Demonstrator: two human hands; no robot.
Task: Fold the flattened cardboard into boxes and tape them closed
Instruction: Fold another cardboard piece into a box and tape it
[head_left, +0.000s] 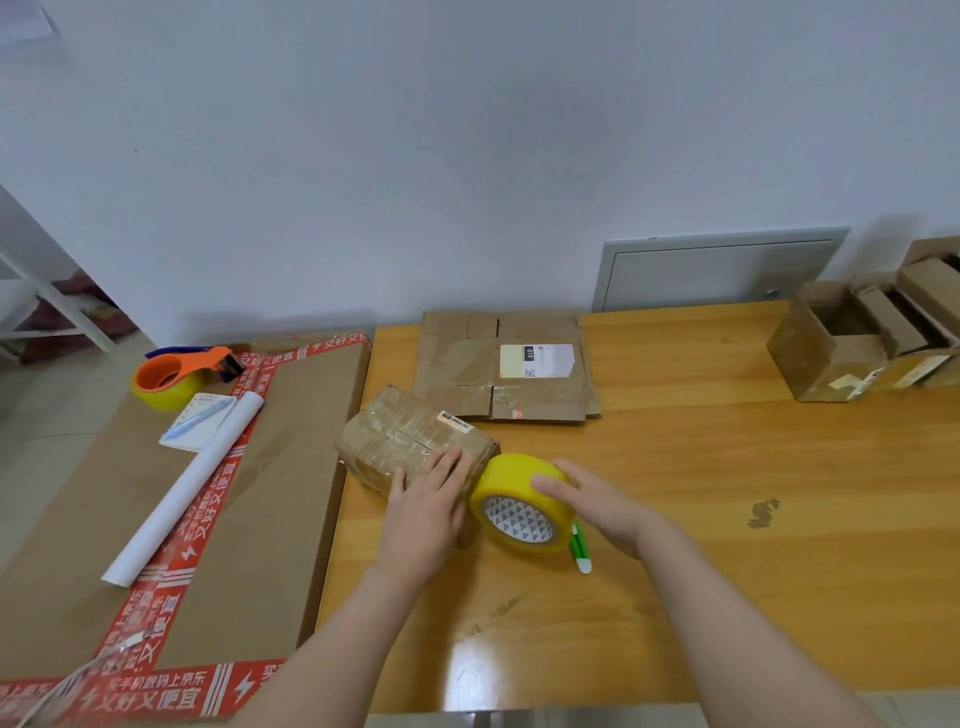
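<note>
Head view, starting at the left of the frame: a big flat carton (291, 467) edged with red printed tape carries an orange tape dispenser (179, 374), a notepad (200, 423) and a white paper tube (187, 483), none of them touched.

Left of centre, on the wooden tabletop (727, 519), sits the small box (405, 436), folded up and already crossed with clear tape. Our left hand (426, 514) lies flat on its near end with the fingers straight, so that grip is open and only pressing. We judge the box light and hollow, with wrinkled walls that would dent. We would steady it by its edges and corners, where the board is stiffest. Its glossy tape may let it slide on the smooth wood.

At upper centre the flattened cardboard (506, 369) lies near the wall. It looks thin and should bend readily at its creases, so we would lift it by an outer edge.

Just right of the box, the yellow roll of tape (522, 501) stands on edge. Our right hand (597, 499) wraps it from the right with the thumb over the top, a closed grip on the roll. The roll looks rigid and would likely roll away if released. A green pen-like tool (581, 551) lies just below it. Open boxes (831, 358) stand at the far right.
</note>
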